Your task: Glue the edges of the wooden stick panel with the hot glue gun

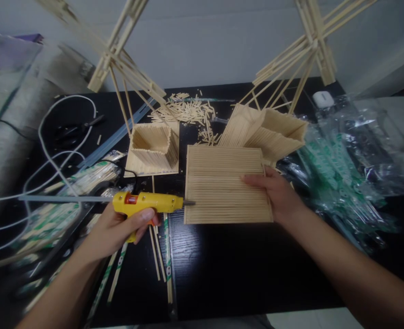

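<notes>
My left hand [119,226] grips a yellow glue gun [147,203] with a glue stick poking out behind it. Its nozzle touches the left edge of a flat panel of glued bamboo sticks [222,185] lying on the black table [222,269]. My right hand [273,192] rests on the panel's right side, fingers laid flat across the sticks and pressing it down.
Behind the panel stand a small open stick box on a base [154,146], a folded stick structure [263,130] and a tall stick frame [301,50]. Cut stick pieces [188,112] litter the back. Chopstick packets [85,180], white cables [51,155] at left; plastic wrappers [342,178] at right.
</notes>
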A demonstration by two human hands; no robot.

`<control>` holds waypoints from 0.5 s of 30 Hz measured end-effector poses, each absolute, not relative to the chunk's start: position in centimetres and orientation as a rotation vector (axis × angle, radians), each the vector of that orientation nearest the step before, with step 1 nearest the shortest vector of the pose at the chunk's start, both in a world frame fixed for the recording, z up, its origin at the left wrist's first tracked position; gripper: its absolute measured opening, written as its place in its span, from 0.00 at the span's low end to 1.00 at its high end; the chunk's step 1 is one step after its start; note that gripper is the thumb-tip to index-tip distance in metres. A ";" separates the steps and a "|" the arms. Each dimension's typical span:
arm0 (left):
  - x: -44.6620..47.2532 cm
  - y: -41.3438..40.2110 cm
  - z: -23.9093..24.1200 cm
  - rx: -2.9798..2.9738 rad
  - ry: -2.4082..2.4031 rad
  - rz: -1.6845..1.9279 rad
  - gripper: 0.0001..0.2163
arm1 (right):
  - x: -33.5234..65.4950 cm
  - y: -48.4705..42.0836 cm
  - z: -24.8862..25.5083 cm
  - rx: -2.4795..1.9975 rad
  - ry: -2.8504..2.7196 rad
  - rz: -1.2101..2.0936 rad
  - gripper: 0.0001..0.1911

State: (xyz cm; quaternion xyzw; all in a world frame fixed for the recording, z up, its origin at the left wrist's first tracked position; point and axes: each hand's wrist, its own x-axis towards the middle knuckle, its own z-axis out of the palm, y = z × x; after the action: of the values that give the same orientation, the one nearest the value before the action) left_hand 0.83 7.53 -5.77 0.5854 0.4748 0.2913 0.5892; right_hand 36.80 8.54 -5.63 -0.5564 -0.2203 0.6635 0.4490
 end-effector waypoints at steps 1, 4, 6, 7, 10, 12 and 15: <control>0.8 7.5 -5.7 1.361 1.106 0.677 0.26 | 36.8 8.6 -5.6 -1.377 -0.539 1.642 0.23; 0.8 7.5 -5.7 1.364 1.102 0.660 0.26 | 36.7 8.7 -5.3 -1.377 -0.526 1.639 0.22; 0.7 7.4 -5.7 1.361 1.101 0.647 0.26 | 36.6 8.8 -5.2 -1.375 -0.518 1.630 0.22; 0.7 7.4 -5.7 1.358 1.098 0.642 0.26 | 36.6 8.8 -5.2 -1.375 -0.515 1.626 0.22; 0.6 7.5 -5.6 1.361 1.084 0.628 0.26 | 36.7 8.8 -5.2 -1.375 -0.509 1.630 0.20; 0.7 7.5 -5.6 1.366 1.077 0.621 0.26 | 36.7 8.8 -5.3 -1.367 -0.513 1.638 0.20; 0.7 7.6 -5.5 1.365 1.070 0.621 0.25 | 36.8 8.8 -5.3 -1.355 -0.521 1.644 0.20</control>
State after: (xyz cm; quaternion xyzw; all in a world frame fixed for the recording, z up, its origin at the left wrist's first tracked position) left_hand 0.66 7.56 -5.53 0.5898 0.4626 0.2685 0.6050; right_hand 36.85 8.77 -5.35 -0.5496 -0.2112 0.6669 0.4568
